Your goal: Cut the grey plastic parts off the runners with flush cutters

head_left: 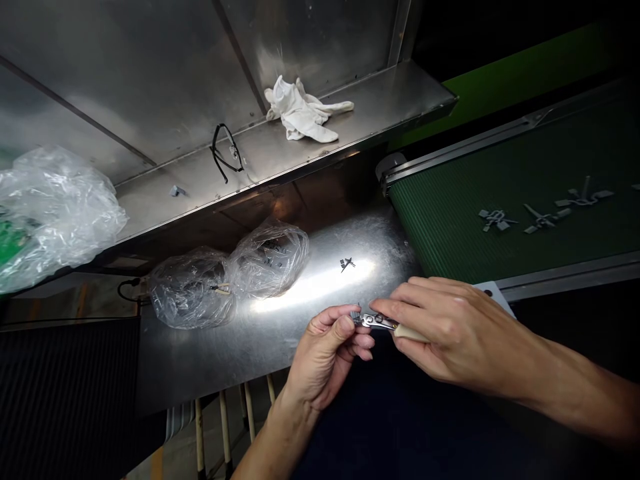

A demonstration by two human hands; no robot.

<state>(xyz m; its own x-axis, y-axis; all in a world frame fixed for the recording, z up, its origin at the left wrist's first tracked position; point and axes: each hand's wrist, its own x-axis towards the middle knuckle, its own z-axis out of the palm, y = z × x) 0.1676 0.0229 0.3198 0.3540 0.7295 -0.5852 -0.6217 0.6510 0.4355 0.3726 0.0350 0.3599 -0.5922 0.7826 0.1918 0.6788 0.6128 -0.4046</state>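
Between the thumb and fingers of my left hand (327, 347) is a small grey plastic part (356, 315). My right hand (445, 327) is wrapped round a pair of nippers (395, 325) with pale handles, whose metal jaws meet the grey part. Whether the jaws are closed on it is too small to tell. Just beyond my hands, a dark branched plastic piece (347, 265) lies on the shiny metal table (210, 367).
Two clear plastic bags (193, 293) stand on the table, with small dark pieces inside one. On the green conveyor belt (450, 247) lie several grey branched parts (545, 218). A metal shelf (185, 193) holds white gloves (305, 113), black glasses (225, 153) and a large plastic bag (60, 207).
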